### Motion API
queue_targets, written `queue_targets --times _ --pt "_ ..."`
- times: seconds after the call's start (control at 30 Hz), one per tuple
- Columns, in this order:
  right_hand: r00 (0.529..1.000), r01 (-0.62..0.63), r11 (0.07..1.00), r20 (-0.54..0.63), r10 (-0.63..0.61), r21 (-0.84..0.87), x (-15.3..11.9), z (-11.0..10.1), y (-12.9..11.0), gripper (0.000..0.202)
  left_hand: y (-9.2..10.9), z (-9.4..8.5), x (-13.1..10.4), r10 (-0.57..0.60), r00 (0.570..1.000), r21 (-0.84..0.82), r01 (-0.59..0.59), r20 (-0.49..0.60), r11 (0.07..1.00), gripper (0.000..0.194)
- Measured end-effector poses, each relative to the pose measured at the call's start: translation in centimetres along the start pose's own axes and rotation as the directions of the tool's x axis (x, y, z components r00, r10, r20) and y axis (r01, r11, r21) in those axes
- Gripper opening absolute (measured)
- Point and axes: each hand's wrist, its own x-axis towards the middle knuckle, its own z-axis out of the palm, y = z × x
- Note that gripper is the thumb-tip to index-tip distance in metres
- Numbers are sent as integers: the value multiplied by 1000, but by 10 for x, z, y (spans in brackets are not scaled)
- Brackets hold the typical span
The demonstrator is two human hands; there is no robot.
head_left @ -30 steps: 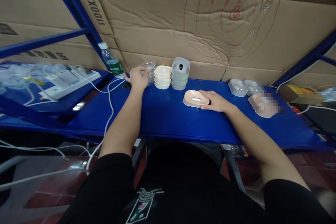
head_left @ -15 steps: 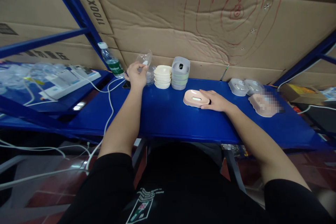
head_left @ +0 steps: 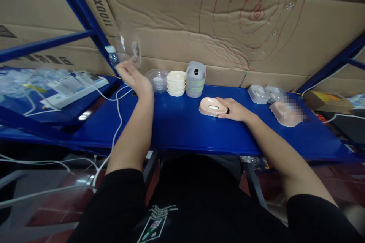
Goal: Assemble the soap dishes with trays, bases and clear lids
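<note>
My left hand is raised at the left, smeared by motion, with its fingers pinched at the lower edge of a clear plastic cover. The see-through cover is tilted up in front of the cardboard and partly over a water bottle. On the blue table, my right hand grips the right end of a pink oval case with a pale slot in its top. Left of a stack of cream trays lie more clear covers.
A stack of grey cups stands beside the cream trays. Packed grey cases and a pink one lie at the right. A white cable hangs over the left edge near a power strip. Cardboard rises behind.
My left hand has moved left and up with the clear cover, away from the other covers, which show more now. My right hand and the pink case have stayed put.
</note>
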Motion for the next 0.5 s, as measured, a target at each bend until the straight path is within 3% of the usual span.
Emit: queue_targets --times 0.1,0.2,0.3,0.4,0.5 --pt "1000 2 1000 0 -2 0 0 -1 0 124 8 6 -7 -124 990 -134 133 67 982 51" --pt "1000 12 1000 2 -12 2 -1 -3 0 122 16 16 -26 -177 978 -314 204 114 927 63" --pt "999 44 999 11 -44 11 -1 -4 -3 121 25 25 -55 -141 946 -428 261 293 865 69" --pt "996 81 996 22 -81 29 0 -3 -9 127 33 27 -83 -148 852 -357 360 502 862 77" --pt "994 106 992 17 -107 62 1 -1 -14 131 40 24 -107 -159 693 -235 437 703 868 74"
